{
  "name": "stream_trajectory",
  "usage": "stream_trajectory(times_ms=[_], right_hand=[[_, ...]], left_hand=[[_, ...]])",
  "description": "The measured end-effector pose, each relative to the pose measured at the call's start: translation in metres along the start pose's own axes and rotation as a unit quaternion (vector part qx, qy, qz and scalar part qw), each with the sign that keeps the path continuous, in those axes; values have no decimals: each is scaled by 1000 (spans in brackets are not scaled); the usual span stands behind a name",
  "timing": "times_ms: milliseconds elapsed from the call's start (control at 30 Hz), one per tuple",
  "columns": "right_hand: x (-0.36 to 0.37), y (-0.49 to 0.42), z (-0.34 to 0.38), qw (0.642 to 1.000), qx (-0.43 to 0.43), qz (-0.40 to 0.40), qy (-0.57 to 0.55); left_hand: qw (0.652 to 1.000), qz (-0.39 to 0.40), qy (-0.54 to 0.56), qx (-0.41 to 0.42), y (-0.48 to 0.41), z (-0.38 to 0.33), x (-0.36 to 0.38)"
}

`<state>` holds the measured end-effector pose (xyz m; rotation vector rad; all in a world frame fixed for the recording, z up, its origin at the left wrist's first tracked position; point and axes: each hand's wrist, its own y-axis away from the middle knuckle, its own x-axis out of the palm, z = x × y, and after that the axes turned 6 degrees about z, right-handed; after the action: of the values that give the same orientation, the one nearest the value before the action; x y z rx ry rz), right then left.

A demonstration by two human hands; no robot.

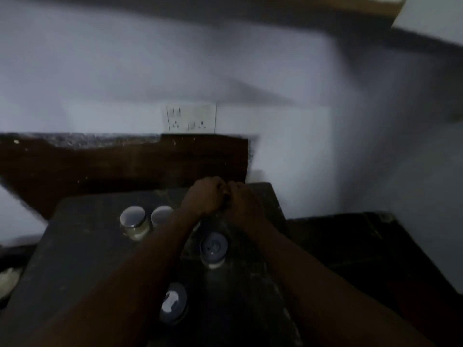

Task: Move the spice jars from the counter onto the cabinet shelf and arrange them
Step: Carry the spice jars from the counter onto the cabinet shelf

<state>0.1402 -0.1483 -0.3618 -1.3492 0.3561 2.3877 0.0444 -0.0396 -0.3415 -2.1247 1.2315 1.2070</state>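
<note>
You are closing your left hand [204,195] and right hand [241,201] together on something hidden; 4 spice jars [213,247] are waiting nearer you on the tabletop [82,259], so be lifting steadily.

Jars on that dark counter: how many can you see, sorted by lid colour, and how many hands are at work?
White-lidded jars: 2, one beside the other, left of the forearms.
Blue-grey-lidded jars: 2, one between the forearms, one nearest the camera.
Hands: 2, left hand and right hand, closed together; whatever they hold is hidden.
Total: 4 jars, 2 hands.
</note>
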Motion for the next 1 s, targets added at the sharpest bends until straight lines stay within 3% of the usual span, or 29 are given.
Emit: stream_trajectory(times_ms=[167,300,433,833,1000], right_hand=[[56,22,-23,996,53,70,28],[92,40,-41,986,87,142,-1],[124,52,-47,981,87,169,-32],[140,49,-60,988,72,127,-47],[95,47,-65,988,42,30,-144]], left_hand=[[992,96,-48,-62,12,39,70],[981,174,-10,-88,32,58,103],[975,180,-29,-128,44,69,127],[972,145,78,-168,55,78,135],[985,109,111,-69,49,70,93]])
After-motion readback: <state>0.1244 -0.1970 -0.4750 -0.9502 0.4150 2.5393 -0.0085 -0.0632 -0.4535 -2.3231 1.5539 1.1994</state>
